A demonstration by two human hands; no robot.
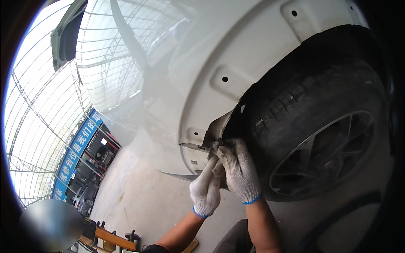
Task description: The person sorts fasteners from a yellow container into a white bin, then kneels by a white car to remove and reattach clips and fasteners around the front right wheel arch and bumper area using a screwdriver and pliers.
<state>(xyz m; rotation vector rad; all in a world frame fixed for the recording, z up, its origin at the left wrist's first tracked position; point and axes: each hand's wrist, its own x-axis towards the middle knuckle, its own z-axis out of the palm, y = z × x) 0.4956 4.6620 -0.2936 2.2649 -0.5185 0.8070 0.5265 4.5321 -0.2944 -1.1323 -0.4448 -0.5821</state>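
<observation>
At far left, a long blue banner with white lettering (78, 145) hangs beneath a pale, ribbed roof. Rightward, the curved glossy white car body (164, 84) meets the wheel arch. At the arch's lower front corner, the left hand in a white knitted glove (206, 192) reaches up, its fingers bent close together; whether they grip cannot be told. A small dark piece (220, 142) sits at the fingertips of the right hand, likewise gloved (241, 170), its fingers curled together, their hold partly hidden. Beside it stands the black rubber tyre (291, 114) around a dark spoked wheel (325, 156).
</observation>
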